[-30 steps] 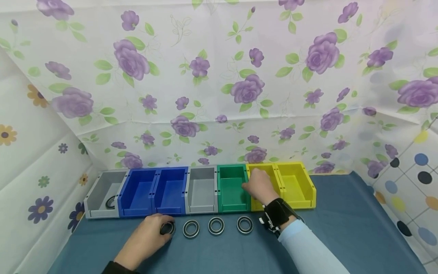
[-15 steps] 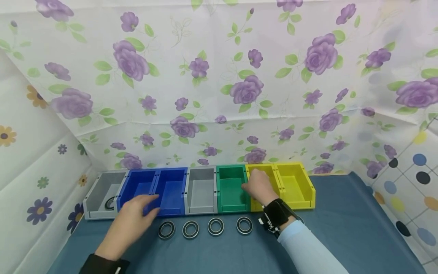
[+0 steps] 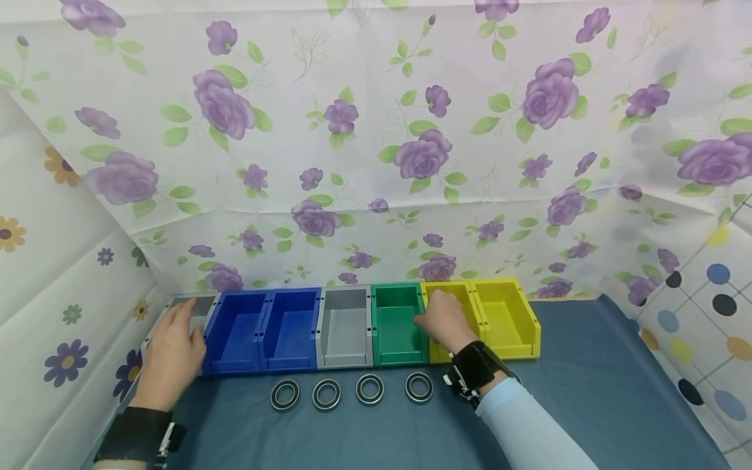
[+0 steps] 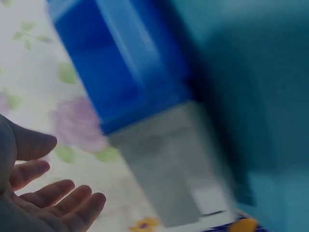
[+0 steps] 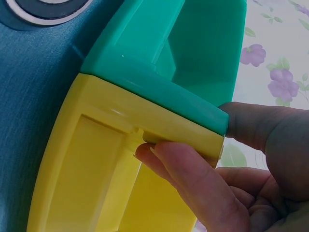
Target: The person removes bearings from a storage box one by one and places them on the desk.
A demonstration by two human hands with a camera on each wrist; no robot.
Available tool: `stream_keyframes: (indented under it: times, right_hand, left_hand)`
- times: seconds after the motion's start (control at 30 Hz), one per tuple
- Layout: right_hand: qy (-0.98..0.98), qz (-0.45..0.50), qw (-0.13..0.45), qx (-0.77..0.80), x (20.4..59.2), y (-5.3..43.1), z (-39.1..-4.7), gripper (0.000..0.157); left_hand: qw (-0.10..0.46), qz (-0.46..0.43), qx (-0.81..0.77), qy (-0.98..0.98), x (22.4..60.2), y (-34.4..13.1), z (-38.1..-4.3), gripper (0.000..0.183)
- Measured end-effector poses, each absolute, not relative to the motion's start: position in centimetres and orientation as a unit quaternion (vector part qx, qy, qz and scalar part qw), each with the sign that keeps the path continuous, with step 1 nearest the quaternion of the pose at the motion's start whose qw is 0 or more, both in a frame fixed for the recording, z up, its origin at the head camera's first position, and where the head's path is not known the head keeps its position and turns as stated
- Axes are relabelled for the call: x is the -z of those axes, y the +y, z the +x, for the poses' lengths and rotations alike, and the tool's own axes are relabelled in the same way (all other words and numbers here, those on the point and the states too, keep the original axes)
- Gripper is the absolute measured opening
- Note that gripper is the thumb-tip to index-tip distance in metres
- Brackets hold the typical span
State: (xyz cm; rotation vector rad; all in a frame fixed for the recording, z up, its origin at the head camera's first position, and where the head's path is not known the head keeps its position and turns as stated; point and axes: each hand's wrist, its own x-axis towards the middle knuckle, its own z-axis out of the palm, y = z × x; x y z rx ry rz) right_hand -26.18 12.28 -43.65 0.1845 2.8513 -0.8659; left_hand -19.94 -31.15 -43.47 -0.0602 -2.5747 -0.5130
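Observation:
My left hand hovers over the grey bin at the far left, fingers spread and holding nothing. In the left wrist view that grey bin is blurred, and the thumb and fingers stand apart from it. My right hand pinches the adjoining walls of two bins: the thumb is at the green bin, the fingers inside the yellow bin. Loose ball bearings lie in a row before the bins: one at left, a second, a third and a rightmost one.
Between the grey bin and the green one stand two blue bins and another grey bin. A second yellow bin ends the row at right. Behind it hangs a flowered sheet; a blue-green cloth covers the table.
My left hand has let go of the leftmost loose bearing and moved left and away to the end grey bin, covering the bearing seen inside it before. My right hand has stayed put.

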Motion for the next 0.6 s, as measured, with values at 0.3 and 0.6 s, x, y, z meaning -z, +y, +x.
stream_keyframes:
  times: [0.3,0.6]
  right_hand:
    - [0.952,0.059,0.076,0.291,43.6,12.2,-26.1,0.024]
    - [0.956,0.050,0.064,0.281,43.8,12.4,-26.2,0.026]
  left_hand:
    - [0.138,0.025,0.164,-0.976,46.2,-34.4,-20.7,0.055]
    - [0.005,0.006,0.144,-0.990,46.3,-36.4,-21.9,0.062]
